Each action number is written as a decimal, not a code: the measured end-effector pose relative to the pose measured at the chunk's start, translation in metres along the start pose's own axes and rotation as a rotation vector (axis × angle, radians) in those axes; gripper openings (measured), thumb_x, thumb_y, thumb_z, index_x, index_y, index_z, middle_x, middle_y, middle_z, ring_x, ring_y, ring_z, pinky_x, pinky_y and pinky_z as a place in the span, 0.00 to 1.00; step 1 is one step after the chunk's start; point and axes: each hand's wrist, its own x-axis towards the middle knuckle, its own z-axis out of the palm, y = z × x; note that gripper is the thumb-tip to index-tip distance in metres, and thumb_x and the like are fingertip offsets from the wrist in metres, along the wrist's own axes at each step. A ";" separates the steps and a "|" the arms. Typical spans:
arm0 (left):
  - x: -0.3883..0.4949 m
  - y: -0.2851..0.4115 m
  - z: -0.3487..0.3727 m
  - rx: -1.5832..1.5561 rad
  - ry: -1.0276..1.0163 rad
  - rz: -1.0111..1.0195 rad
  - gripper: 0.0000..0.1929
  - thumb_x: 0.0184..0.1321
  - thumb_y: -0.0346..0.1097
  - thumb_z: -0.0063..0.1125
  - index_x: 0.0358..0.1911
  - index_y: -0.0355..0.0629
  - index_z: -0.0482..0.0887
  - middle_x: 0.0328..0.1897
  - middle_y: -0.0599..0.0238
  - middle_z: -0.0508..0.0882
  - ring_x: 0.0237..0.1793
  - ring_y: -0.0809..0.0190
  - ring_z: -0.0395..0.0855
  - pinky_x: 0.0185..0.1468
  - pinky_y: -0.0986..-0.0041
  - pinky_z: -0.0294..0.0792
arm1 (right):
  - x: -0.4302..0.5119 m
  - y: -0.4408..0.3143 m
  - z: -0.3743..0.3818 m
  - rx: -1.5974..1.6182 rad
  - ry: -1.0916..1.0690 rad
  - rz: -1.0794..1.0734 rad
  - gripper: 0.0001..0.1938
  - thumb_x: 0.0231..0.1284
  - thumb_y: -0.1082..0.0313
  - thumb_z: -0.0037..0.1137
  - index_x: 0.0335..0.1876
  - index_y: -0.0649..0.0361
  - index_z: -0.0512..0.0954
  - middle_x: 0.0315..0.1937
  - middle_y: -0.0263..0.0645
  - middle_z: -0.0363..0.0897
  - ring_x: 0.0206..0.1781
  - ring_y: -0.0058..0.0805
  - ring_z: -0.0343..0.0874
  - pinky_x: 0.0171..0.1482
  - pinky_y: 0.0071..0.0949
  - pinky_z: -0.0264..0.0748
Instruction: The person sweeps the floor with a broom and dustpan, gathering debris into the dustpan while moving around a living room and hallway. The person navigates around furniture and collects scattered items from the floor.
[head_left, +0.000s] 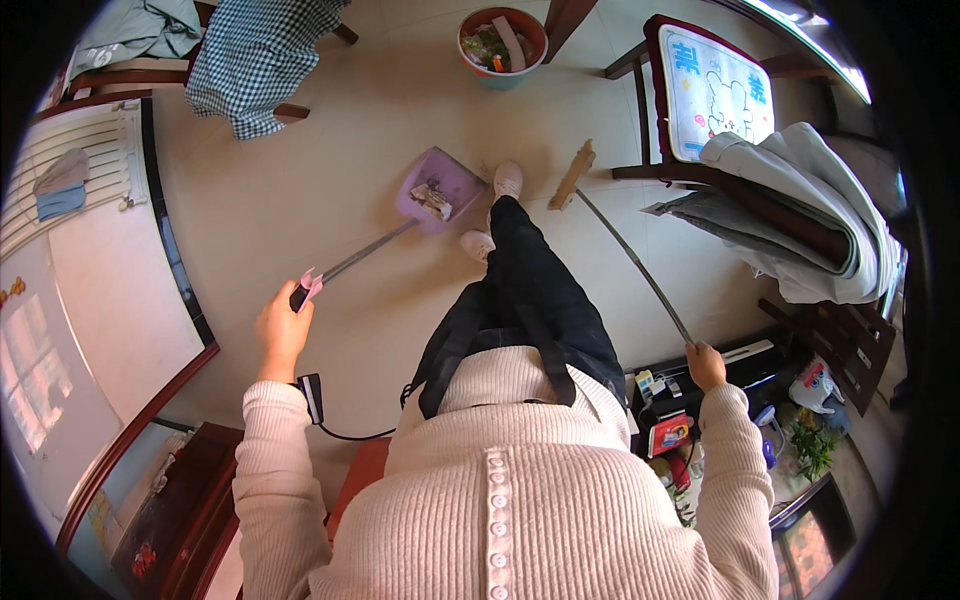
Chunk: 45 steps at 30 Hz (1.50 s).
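Note:
My left hand (285, 326) grips the dark handle end of a long-handled purple dustpan (421, 174). A pink clip-like piece (312, 282) sits on that handle just beyond my fingers. Crumpled pale debris (433, 201) lies in the pan, which rests on the floor beside my pink shoe (508, 178). My right hand (706, 366) is closed around the metal pole of a broom (571, 176). Its tan bristle head is on the floor, to the right of my feet and apart from the dustpan.
A bin (498, 79) holding rubbish stands ahead by a wooden leg. On the right is a chair with a printed cushion (694, 90) and draped clothes (802, 217). A checked cloth (259, 60) hangs over another seat. A radiator (82, 165) lines the left wall; a cluttered black cabinet (739, 379) is at right.

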 end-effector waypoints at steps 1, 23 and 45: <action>0.000 0.000 0.001 0.015 0.007 0.002 0.15 0.48 0.38 0.59 0.42 0.52 0.80 0.31 0.57 0.84 0.33 0.46 0.83 0.35 0.58 0.73 | 0.009 -0.002 0.005 0.025 -0.026 0.008 0.23 0.65 0.48 0.40 0.40 0.64 0.78 0.38 0.58 0.79 0.45 0.58 0.77 0.50 0.49 0.71; 0.004 -0.002 0.001 0.019 0.023 0.043 0.15 0.45 0.36 0.61 0.40 0.52 0.81 0.29 0.55 0.84 0.32 0.45 0.82 0.35 0.58 0.73 | 0.054 -0.055 0.009 -0.062 -0.146 0.095 0.23 0.65 0.47 0.40 0.45 0.61 0.77 0.44 0.52 0.80 0.48 0.54 0.77 0.51 0.45 0.74; 0.014 -0.005 -0.008 0.008 0.009 0.013 0.15 0.49 0.39 0.58 0.43 0.52 0.80 0.31 0.56 0.84 0.33 0.46 0.83 0.36 0.59 0.73 | -0.020 -0.016 -0.017 0.037 0.145 0.027 0.22 0.64 0.50 0.44 0.33 0.66 0.76 0.33 0.57 0.79 0.41 0.58 0.77 0.45 0.48 0.72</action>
